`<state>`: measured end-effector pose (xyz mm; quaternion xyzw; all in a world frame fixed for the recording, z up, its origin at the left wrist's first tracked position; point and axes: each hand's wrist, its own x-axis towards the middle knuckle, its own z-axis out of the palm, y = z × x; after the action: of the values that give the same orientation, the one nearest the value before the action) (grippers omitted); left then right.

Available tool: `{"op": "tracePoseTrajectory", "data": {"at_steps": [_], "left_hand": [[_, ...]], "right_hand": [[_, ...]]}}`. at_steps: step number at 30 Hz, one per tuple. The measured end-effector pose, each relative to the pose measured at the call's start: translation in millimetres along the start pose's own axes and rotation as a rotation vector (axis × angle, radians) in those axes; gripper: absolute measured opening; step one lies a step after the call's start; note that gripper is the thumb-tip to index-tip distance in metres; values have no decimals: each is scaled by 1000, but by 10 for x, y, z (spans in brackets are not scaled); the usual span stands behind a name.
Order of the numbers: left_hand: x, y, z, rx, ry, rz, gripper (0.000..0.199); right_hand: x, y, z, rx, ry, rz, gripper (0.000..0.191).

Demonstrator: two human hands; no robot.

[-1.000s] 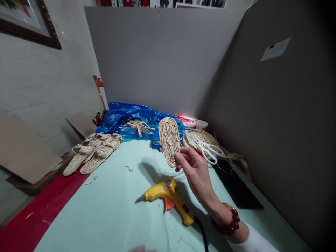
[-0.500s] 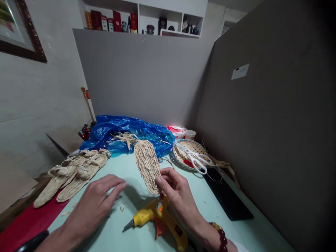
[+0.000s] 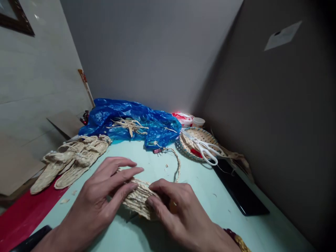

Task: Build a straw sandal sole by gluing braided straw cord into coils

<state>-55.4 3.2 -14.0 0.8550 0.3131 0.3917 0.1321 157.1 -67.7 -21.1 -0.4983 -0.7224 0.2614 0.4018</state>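
A woven straw sole (image 3: 140, 197) is held low over the pale green table, between both hands. My left hand (image 3: 105, 196) grips its left end, with thumb and fingers on either side of the edge. At the right end, my right hand (image 3: 175, 206) pinches it between thumb and forefinger. The glue gun is almost wholly hidden beneath the sole and my right hand; only a dark tip shows below the sole. A braided straw cord (image 3: 179, 162) with a small clip (image 3: 158, 151) lies behind my right hand.
Woven sandals (image 3: 76, 159) lie at the left by a red sheet (image 3: 31, 213). Behind are a blue plastic bag (image 3: 126, 108) with loose straw (image 3: 130, 127) and a basket (image 3: 183, 145) holding white-handled scissors (image 3: 210, 154). A black tablet-like slab (image 3: 240, 190) lies at the right.
My left hand has moved right and taken hold of the sole. The sole has come down and tilted from upright to nearly level. The view has tipped downward.
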Motion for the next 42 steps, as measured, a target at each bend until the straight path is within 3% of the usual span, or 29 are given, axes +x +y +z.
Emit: {"op": "tracePoseTrajectory", "data": {"at_steps": [4,8,11,16,19,25,30,42], "left_hand": [[63,16,-35,-138,-90,-115,19],[130,25,-70,-207,-48,-115,16],[122,1,-62,-233,-56,-104,15],[5,-51,-45,-207,-175,-145,21],[-59,-74,-43,-179,-212,-102,22],[-98,-87,-15,-181,-236,-10,23],[-113,-96,21,-231,-259,-1,18],[-159,-27,118,-274,-349,-112,15]], "right_hand": [[9,11,8,-59,-8,-50,19],[-8,-9,-3,-128,-3,-120,26],[-24,-29,-23,-152,65,-206,30],[-18,-55,-141,-176,167,-200,17],[5,-50,-234,-222,96,-205,19],[34,-2,-343,-68,-245,54,22],[50,-55,-405,-24,-242,98,15],[73,96,-341,-66,-53,-261,15]]}}
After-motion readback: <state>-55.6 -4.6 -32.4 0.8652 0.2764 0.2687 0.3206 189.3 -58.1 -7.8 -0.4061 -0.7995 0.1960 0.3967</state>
